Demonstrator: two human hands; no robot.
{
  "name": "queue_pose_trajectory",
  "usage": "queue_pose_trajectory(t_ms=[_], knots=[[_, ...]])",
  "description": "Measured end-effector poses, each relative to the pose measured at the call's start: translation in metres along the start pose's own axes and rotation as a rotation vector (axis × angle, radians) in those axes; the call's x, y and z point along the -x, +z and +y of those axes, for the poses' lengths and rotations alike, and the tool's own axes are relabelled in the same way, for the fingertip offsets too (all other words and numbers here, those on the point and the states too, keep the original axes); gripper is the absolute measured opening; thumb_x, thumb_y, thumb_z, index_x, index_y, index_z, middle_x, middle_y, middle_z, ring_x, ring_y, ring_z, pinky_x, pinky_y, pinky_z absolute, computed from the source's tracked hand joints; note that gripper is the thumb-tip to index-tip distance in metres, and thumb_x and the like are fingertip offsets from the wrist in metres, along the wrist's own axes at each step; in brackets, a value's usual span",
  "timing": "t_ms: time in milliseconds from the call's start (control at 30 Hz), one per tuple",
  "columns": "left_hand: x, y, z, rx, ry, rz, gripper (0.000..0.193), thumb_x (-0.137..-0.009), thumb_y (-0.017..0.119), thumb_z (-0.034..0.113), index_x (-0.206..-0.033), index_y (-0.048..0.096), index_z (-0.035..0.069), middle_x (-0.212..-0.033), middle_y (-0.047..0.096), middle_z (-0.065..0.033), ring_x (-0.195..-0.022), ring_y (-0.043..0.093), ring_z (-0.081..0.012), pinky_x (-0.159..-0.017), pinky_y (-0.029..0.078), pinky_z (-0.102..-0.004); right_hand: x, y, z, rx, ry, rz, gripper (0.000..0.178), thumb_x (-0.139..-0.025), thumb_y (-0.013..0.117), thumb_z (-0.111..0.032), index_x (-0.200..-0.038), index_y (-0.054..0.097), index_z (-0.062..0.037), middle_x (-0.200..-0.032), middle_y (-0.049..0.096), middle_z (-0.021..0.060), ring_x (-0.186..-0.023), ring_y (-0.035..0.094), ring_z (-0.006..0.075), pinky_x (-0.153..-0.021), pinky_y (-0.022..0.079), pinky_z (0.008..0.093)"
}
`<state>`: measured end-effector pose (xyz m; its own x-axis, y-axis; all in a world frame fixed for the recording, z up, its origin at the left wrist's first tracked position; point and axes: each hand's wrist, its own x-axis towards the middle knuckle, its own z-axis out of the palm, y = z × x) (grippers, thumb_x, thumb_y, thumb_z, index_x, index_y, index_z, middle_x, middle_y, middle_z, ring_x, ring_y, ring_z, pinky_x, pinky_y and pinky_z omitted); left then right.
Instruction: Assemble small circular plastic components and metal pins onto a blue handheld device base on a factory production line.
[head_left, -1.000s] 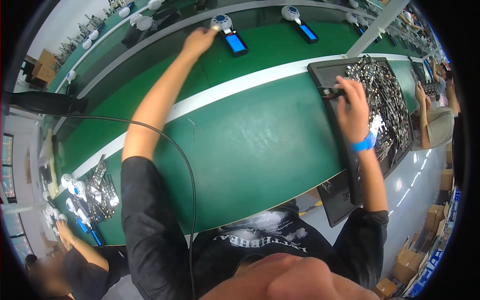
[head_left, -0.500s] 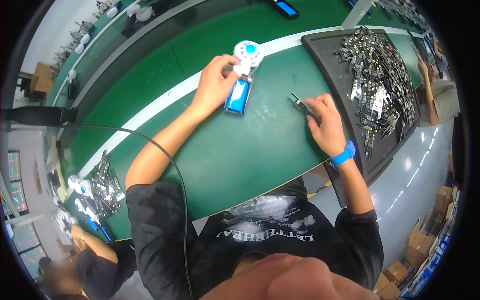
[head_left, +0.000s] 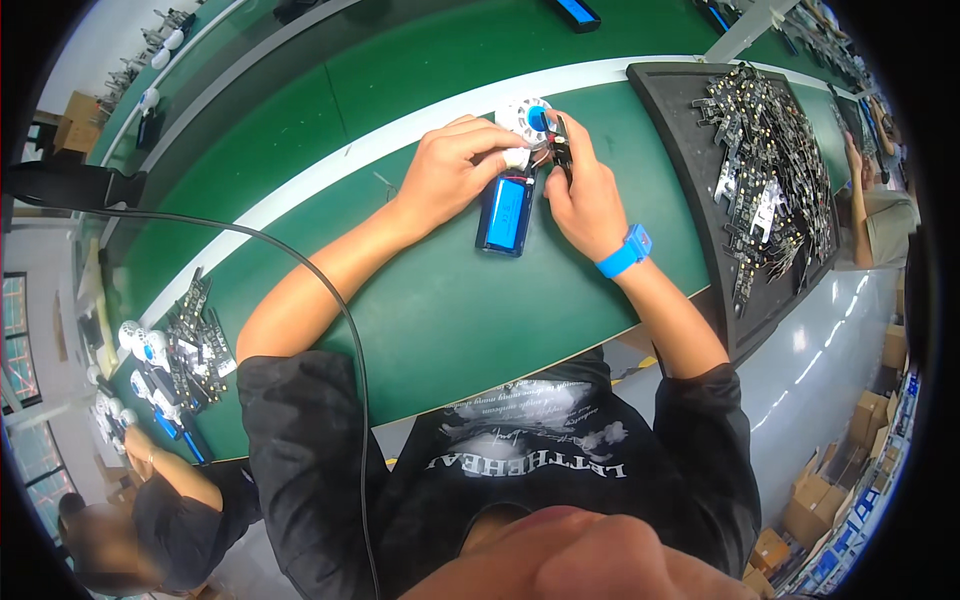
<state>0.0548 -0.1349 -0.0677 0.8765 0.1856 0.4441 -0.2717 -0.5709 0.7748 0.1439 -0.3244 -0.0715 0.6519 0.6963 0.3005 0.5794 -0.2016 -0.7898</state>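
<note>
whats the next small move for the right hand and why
Probably line up the dark circuit board with the thin wires: the right hand holds it close beside them, while the left hand pinches the device's white neck.

The tray (head_left: 665, 110) is plain black; the boards (head_left: 765, 180) within it mix black and silver with pale yellow specks. Left of the tray, the counter (head_left: 450, 330) is solid green, the strip (head_left: 400, 140) white, the battery (head_left: 507, 215) bright blue in black casing, the disc (head_left: 512, 118) white with a blue centre and dark markings, and the part (head_left: 561, 155) mostly black. Also left of the tray, the wristband (head_left: 626, 252) is blue, the cable (head_left: 335, 295) black, and the shirt (head_left: 510, 410) black with white lettering and cloudy white patches.
</note>
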Motion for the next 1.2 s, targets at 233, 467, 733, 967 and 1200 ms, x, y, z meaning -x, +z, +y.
queue_pose_trajectory(t_ms=[233,467,733,967,1200], knots=[[0.006,0.004,0.014,0.045,0.029,-0.014,0.014,-0.083,0.077,0.000,-0.098,0.077,0.002,-0.087,0.074,-0.0085,-0.074,0.069,-0.0143,-0.067,0.055,-0.0277,0.022,-0.005,-0.023,0.025,-0.012,-0.006,0.069,-0.086,0.047,0.010,-0.154,0.040,-0.0037,-0.117,0.058,0.0206,-0.099,0.062,0.0293,-0.089,0.049,0.0366],[0.006,0.002,0.035,-0.083,-0.106,-0.120,0.016,-0.085,0.077,0.003,-0.101,0.077,0.003,-0.090,0.073,-0.0072,-0.075,0.068,-0.0154,-0.067,0.054,-0.0285,0.033,-0.004,-0.031,-0.040,0.013,-0.039,0.070,-0.086,0.048,0.009,-0.155,0.039,-0.0017,-0.116,0.054,0.0184,-0.098,0.057,0.0296,-0.090,0.047,0.0347],[0.009,0.009,0.026,0.055,0.019,-0.120,0.018,-0.089,0.072,0.002,-0.106,0.077,0.003,-0.094,0.072,-0.0066,-0.082,0.068,-0.0164,-0.073,0.054,-0.0284,0.036,-0.001,-0.024,-0.119,0.014,0.009,0.067,-0.086,0.047,0.008,-0.152,0.041,0.0034,-0.122,0.057,0.0187,-0.108,0.059,0.0267,-0.098,0.047,0.0351],[0.009,0.007,0.035,0.217,-0.187,-0.173,0.015,-0.088,0.072,0.001,-0.103,0.077,0.002,-0.095,0.072,-0.0050,-0.082,0.066,-0.0111,-0.069,0.052,-0.0280,0.045,-0.004,-0.025,-0.151,0.015,0.024,0.067,-0.086,0.050,0.008,-0.151,0.043,-0.0002,-0.117,0.055,0.0211,-0.103,0.059,0.0344,-0.095,0.048,0.0408],[0.012,0.013,0.045,-0.058,-0.078,-0.078,0.010,-0.080,0.077,0.002,-0.090,0.076,0.003,-0.089,0.072,-0.0020,-0.072,0.065,-0.0134,-0.066,0.051,-0.0280,0.048,-0.003,-0.038,0.010,0.033,0.048,0.064,-0.088,0.052,0.003,-0.151,0.044,-0.0026,-0.114,0.055,0.0210,-0.092,0.063,0.0388,-0.083,0.053,0.0457]])
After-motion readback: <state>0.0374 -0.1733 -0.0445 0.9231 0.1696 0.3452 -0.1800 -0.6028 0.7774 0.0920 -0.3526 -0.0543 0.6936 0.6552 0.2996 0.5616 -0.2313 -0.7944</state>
